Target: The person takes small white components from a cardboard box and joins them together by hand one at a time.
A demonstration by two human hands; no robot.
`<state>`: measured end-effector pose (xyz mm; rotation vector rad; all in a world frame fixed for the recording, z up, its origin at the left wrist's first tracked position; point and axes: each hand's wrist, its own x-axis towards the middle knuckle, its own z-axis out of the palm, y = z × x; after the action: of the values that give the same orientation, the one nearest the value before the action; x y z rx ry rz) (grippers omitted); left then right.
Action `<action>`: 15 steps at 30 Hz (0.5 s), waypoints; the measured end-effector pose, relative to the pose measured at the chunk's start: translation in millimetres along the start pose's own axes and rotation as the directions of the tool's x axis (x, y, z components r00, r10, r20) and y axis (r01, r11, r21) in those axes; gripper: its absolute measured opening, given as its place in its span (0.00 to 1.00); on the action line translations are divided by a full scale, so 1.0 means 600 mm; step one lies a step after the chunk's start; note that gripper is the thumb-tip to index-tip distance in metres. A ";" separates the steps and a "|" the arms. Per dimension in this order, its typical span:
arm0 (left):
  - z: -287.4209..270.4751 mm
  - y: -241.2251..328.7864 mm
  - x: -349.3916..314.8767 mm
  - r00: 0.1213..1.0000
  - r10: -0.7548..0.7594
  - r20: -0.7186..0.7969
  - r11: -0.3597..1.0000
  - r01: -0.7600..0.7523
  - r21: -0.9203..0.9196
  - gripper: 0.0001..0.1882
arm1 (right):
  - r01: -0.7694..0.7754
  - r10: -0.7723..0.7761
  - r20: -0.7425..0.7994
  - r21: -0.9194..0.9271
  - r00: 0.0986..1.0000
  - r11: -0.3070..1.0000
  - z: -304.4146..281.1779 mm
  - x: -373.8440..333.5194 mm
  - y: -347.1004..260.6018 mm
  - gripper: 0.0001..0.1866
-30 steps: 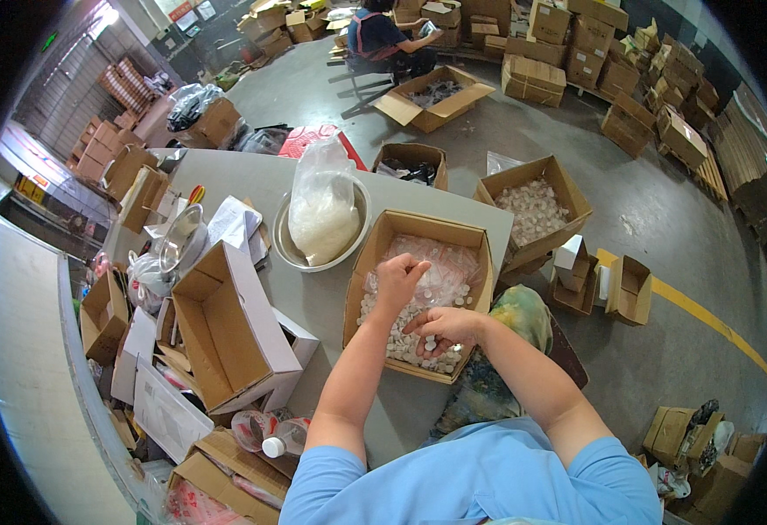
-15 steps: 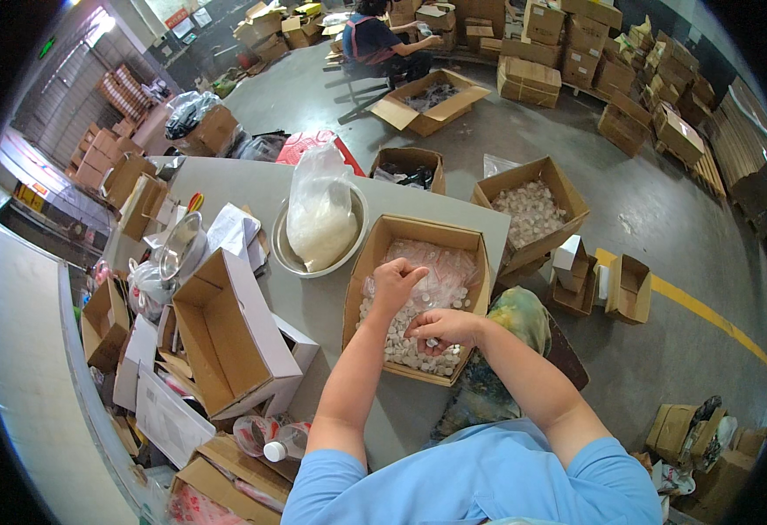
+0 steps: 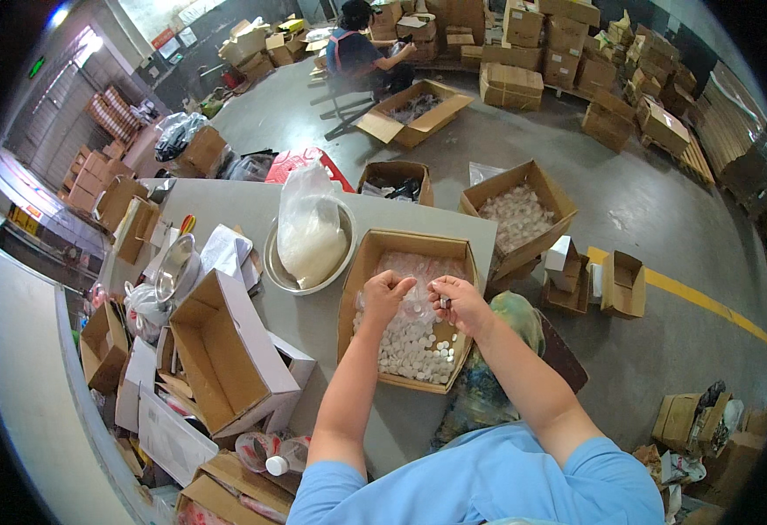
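Note:
An open cardboard box [image 3: 348, 325] on the grey table holds many small white round pieces [image 3: 414, 353], with clear plastic bags [image 3: 418, 264] heaped toward its far side. Over the box, my left hand [image 3: 385, 297] is closed in a pinch; what sits between its fingertips is too small to make out. Close beside it, my right hand [image 3: 460, 304] is closed with its fingertips turned toward the left. A small white piece shows in its curled fingers. Clear plastic lies below and between the two hands.
Left of the box, a metal bowl [image 3: 271, 262] holds a plastic bag of white material [image 3: 312, 241]. An empty carton [image 3: 226, 350] and a plastic bottle [image 3: 289, 457] lie nearer left. Another box of pieces [image 3: 519, 219] stands right. A person [image 3: 357, 52] sits at the back.
My right hand has risen from the white pieces at the box's near side to beside my left hand. The left hand stays pinched over the box. The whole view has shifted slightly.

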<state>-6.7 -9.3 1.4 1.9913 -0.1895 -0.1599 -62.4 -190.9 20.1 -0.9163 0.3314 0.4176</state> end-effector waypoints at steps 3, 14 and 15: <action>0.002 -0.002 -0.001 1.000 0.011 0.014 0.996 -0.010 -0.091 0.05 | -0.012 0.012 -0.018 0.013 1.000 1.000 0.009 0.000 -0.007 0.07; 0.020 -0.027 0.005 0.970 0.200 0.136 0.945 -0.154 -0.290 0.03 | 0.092 -0.095 0.051 0.056 0.994 0.994 0.015 0.031 -0.066 0.11; 0.017 -0.027 0.004 0.976 0.118 0.181 0.957 -0.063 -0.284 0.03 | 0.098 -0.103 0.072 0.072 0.992 0.993 0.014 0.032 -0.066 0.11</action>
<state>-5.2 -12.3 -17.5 1.6832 -0.3659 -0.3075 -25.9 -201.1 43.7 -0.8441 0.2282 0.3450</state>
